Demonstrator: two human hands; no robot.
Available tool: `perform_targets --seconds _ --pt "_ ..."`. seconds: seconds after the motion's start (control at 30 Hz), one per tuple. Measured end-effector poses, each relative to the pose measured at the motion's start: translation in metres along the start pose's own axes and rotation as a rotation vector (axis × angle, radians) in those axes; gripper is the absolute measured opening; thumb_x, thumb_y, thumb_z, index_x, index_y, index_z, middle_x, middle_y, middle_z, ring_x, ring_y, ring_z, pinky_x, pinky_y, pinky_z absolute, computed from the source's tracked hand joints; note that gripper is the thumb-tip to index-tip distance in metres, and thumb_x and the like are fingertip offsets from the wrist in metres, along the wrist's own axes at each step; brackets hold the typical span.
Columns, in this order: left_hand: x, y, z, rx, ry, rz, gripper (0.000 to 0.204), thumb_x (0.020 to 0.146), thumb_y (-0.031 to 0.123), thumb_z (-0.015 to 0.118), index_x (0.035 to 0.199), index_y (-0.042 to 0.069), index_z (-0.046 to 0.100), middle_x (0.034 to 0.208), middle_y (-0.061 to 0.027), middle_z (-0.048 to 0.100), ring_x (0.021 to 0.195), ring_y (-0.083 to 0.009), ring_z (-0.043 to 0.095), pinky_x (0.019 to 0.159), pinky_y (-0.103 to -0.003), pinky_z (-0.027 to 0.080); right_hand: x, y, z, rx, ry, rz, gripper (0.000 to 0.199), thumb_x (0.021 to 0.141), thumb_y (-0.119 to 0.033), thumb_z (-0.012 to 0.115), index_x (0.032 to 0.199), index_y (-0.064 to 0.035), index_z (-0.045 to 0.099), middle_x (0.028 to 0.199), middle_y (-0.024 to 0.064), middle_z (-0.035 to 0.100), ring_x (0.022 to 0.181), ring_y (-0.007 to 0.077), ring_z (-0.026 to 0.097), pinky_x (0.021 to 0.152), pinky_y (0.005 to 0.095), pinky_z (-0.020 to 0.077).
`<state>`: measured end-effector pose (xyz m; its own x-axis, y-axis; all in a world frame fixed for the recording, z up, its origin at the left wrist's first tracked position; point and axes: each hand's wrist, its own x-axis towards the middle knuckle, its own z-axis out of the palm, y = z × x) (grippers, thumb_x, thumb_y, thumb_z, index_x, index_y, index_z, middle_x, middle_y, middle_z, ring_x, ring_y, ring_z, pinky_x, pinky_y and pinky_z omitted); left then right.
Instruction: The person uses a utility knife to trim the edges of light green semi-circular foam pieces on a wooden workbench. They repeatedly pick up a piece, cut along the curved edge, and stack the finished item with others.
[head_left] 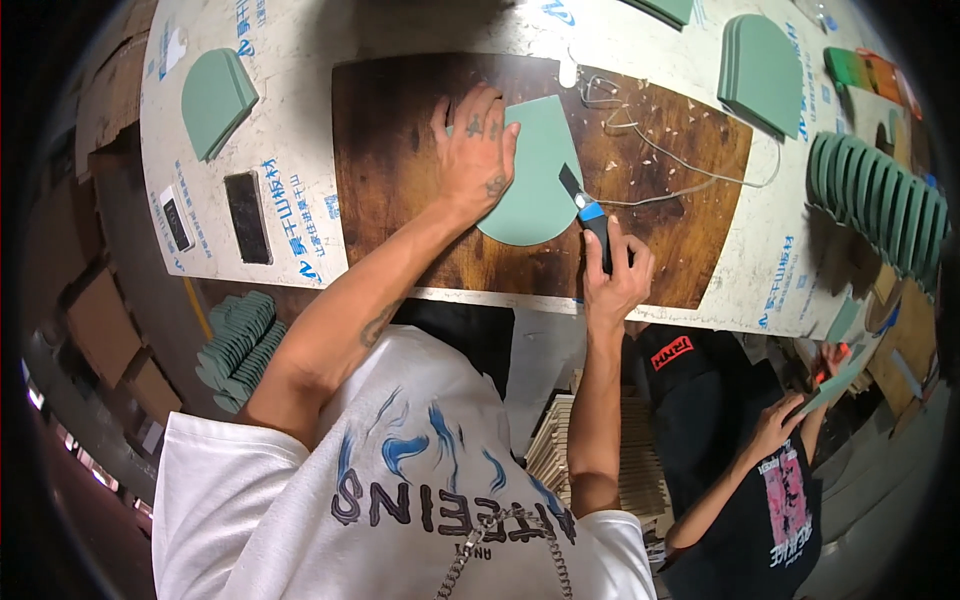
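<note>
A pale green panel, rounded at its near end and narrowing to a straight far edge, lies flat on a dark brown wooden board. My left hand rests on the panel's left side, fingers stretched away from me and the thumb apart. In my right hand is a utility knife with a black handle, a blue collar and a broad dark blade. That blade lies over the panel's right edge; whether it touches the surface, I cannot tell.
A thin cord loops over the board among small scraps. Similar green panels lie in a left stack and a far-right stack; more stand in a row. A phone lies left. A co-worker holds a green piece.
</note>
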<state>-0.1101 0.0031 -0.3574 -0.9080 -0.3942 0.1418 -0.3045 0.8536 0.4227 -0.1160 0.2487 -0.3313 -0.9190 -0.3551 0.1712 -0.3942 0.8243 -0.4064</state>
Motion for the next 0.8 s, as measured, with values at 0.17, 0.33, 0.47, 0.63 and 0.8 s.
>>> perform_targets --seconds 0.17,0.33,0.47,0.63,0.8 --pt "0.001 0.002 -0.005 -0.009 -0.024 -0.011 0.035 0.102 0.022 0.05 0.129 0.001 0.051 0.133 -0.0173 0.052 0.133 -0.0325 0.045 0.115 -0.056 0.027 0.04 0.007 0.005 0.041 -0.022 -0.137 0.038 0.078 -0.026 0.085 0.114 -0.0141 0.076 0.089 0.0069 0.06 0.08 0.0265 0.056 0.067 0.0396 0.048" --pt "0.001 0.004 -0.008 -0.091 -0.009 -0.037 0.036 0.099 0.021 0.054 0.129 0.0 0.05 0.127 -0.0195 0.05 0.128 -0.0393 0.045 0.111 -0.056 0.03 0.1 0.0 0.023 0.07 -0.062 -0.25 0.036 0.079 -0.028 0.084 0.112 -0.0151 0.077 0.086 0.007 0.061 0.078 0.0248 0.059 0.066 0.0385 0.0492" --pt "0.001 0.004 -0.006 -0.089 0.02 -0.045 0.036 0.097 0.019 0.057 0.127 -0.001 0.052 0.126 -0.0195 0.049 0.126 -0.0398 0.045 0.109 -0.056 0.033 0.15 -0.015 0.042 0.025 -0.09 -0.262 0.034 0.087 -0.036 0.077 0.114 -0.0148 0.077 0.087 0.0101 0.064 0.078 0.0251 0.062 0.065 0.0383 0.051" --pt "0.003 0.004 -0.004 -0.062 0.047 -0.063 0.036 0.096 0.019 0.057 0.127 0.001 0.054 0.13 -0.0187 0.049 0.126 -0.0389 0.044 0.11 -0.056 0.032 0.149 -0.033 0.027 0.176 -0.199 0.059 0.043 0.09 -0.045 0.072 0.117 -0.0111 0.075 0.092 0.0168 0.067 0.086 0.0337 0.066 0.076 0.0439 0.0517" --pt "-0.003 0.007 -0.005 -0.046 0.008 -0.037 0.041 0.094 0.018 0.057 0.135 0.012 0.055 0.136 -0.0163 0.048 0.129 -0.0372 0.043 0.111 -0.056 0.03 0.041 -0.037 -0.012 0.302 -0.324 0.437 0.065 0.074 -0.044 0.086 0.115 0.0017 0.068 0.106 0.0249 0.068 0.098 0.0387 0.065 0.088 0.0457 0.0505"
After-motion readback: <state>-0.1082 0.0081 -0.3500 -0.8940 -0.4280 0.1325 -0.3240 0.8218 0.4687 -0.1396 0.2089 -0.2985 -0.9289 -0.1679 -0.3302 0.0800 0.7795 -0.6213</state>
